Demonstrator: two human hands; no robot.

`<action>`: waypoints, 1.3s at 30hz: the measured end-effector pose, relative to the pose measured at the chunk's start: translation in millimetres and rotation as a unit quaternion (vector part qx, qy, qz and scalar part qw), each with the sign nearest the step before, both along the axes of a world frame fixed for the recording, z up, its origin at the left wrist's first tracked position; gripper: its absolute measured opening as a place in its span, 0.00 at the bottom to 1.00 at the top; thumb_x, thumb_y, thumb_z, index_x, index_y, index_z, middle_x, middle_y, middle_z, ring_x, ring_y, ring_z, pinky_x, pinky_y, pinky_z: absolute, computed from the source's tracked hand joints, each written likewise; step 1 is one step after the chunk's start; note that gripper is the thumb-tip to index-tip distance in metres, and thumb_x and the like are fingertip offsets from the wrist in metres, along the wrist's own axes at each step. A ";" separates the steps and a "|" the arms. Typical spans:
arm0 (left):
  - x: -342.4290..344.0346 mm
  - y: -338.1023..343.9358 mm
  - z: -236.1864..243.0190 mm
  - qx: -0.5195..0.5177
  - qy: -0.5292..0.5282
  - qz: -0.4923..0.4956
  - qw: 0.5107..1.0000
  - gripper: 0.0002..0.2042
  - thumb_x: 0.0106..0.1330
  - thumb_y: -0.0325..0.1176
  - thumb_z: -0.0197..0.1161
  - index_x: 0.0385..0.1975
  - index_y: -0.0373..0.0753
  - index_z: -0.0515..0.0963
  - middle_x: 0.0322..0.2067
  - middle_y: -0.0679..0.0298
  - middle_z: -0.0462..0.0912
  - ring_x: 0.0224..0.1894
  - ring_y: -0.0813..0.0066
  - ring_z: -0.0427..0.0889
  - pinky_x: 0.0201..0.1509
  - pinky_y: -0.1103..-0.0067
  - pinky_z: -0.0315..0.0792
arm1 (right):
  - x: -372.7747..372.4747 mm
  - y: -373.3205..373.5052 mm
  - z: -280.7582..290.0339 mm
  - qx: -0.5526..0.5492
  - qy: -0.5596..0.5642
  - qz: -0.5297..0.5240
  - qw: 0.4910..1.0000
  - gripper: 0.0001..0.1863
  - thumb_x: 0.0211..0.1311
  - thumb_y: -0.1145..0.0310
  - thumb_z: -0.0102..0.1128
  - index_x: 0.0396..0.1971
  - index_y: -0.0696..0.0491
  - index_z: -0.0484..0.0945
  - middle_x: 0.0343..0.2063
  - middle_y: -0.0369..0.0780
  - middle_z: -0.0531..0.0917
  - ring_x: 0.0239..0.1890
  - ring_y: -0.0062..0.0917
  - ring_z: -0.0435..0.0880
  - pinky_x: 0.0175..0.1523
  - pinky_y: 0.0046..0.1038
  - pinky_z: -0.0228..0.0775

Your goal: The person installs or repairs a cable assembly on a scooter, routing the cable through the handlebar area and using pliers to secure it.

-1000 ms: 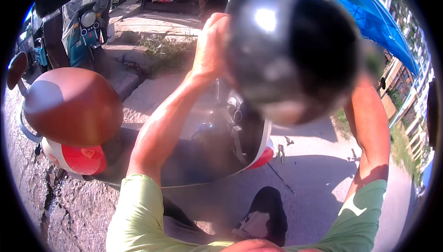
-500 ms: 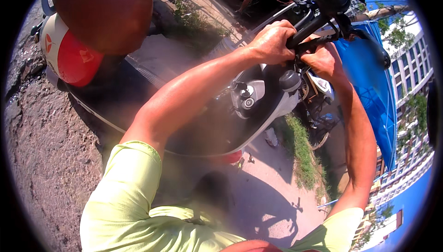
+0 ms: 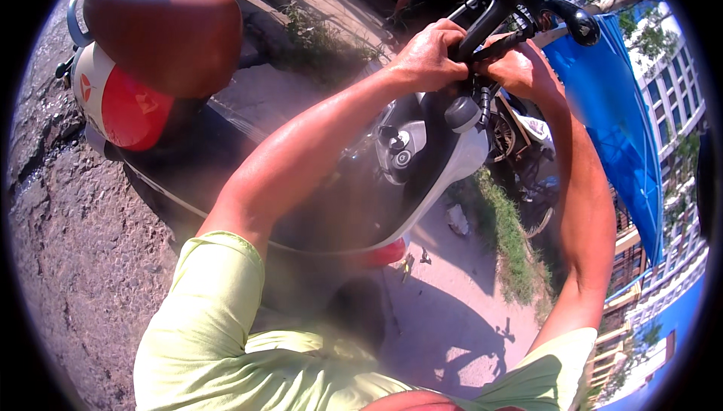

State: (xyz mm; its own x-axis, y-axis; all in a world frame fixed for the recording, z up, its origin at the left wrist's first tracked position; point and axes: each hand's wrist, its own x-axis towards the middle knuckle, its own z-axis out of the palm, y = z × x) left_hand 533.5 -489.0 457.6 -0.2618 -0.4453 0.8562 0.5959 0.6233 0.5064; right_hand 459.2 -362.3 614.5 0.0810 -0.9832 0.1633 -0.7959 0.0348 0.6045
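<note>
A white and black electric scooter (image 3: pixel 452 170), with a red part at its rear, fills the middle of the view. Both of my hands are closed at the base of its black handlebar (image 3: pixel 489 27). My left hand (image 3: pixel 431 58) presses its curled fingers and thumb against the near side of the black tube. On the other side, my right hand (image 3: pixel 520 68) bends its fingers in beneath the black bar and cables. The two sets of fingertips nearly meet, and whatever lies between them is hidden. Past my right hand sticks out a black rounded bar end (image 3: pixel 576 23).
A brown seat (image 3: pixel 166 23) and a red and white helmet-like shell (image 3: pixel 120 102) are at the upper left. Rough pavement (image 3: pixel 90 230) runs along the left. To the right are a bicycle wheel (image 3: pixel 504 136), a grass strip (image 3: pixel 501 238) and a blue tarp (image 3: pixel 610 102).
The handlebar has shifted up and left, its rounded end swinging closer to my right hand. Both hands have moved slightly left and up with it, staying closed. The whole view has tilted a little.
</note>
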 end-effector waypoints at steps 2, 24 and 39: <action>2.0 0.0 -0.2 -0.020 -0.020 0.011 1.000 0.22 0.52 0.33 0.69 0.48 0.33 0.83 0.56 0.54 0.76 0.59 0.60 0.79 0.62 0.72 0.74 | 4.6 5.3 -1.8 -0.014 -0.064 0.021 0.998 0.12 0.56 0.66 0.66 0.38 0.56 0.86 0.36 0.47 0.87 0.38 0.44 0.87 0.42 0.37 0.79; 10.4 2.4 -1.1 0.014 -0.033 -0.030 0.999 0.17 0.53 0.36 0.73 0.41 0.32 0.86 0.56 0.60 0.75 0.57 0.66 0.80 0.59 0.73 0.76 | 7.8 11.6 -2.9 -0.067 -0.107 -0.074 0.989 0.19 0.55 0.58 0.61 0.41 0.54 0.87 0.36 0.50 0.88 0.40 0.44 0.87 0.47 0.39 0.78; 5.4 5.9 -4.4 0.003 -0.024 -0.014 1.000 0.21 0.54 0.33 0.76 0.46 0.31 0.82 0.54 0.57 0.73 0.56 0.64 0.80 0.59 0.73 0.77 | 1.7 8.1 -18.6 -0.145 -0.150 -0.058 0.976 0.19 0.49 0.60 0.64 0.39 0.54 0.88 0.35 0.50 0.88 0.40 0.47 0.88 0.46 0.41 0.79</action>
State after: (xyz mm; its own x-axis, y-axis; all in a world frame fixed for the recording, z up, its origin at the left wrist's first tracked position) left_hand 539.0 -483.1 453.3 -0.3158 -0.4414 0.8399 0.5881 0.6036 0.5383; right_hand 460.9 -354.2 595.9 -0.1224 -0.8921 0.4349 -0.9160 0.2702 0.2966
